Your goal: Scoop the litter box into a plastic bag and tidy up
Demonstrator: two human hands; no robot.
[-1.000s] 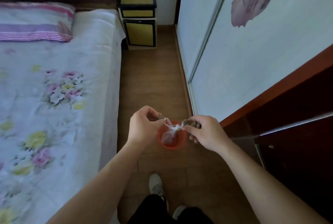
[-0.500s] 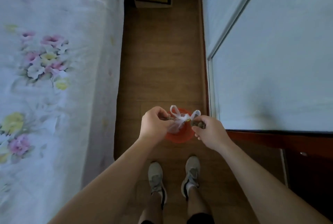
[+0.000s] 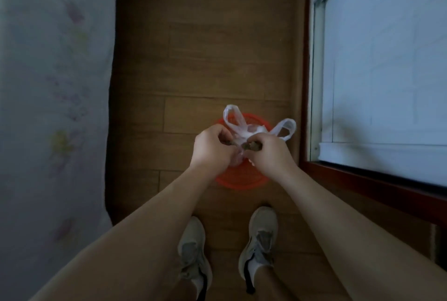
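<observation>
In the head view, the orange bin point(image 3: 242, 181) stands on the wooden floor point(image 3: 205, 58), and the white plastic bag point(image 3: 243, 131) is directly above it, its two handle loops sticking out over the bin's far rim. The left hand point(image 3: 212, 148) and right hand point(image 3: 268, 155) meet over the bin's middle, both with fingers curled and pinching the bag's gathered top, and a small dark piece that cannot be identified shows at the fingertips. The grey shoes point(image 3: 261, 240) stand just on the near side of the bin, the flowered bedsheet point(image 3: 48, 107) hangs to its left and the pale sliding door point(image 3: 387, 58) is to its right.
</observation>
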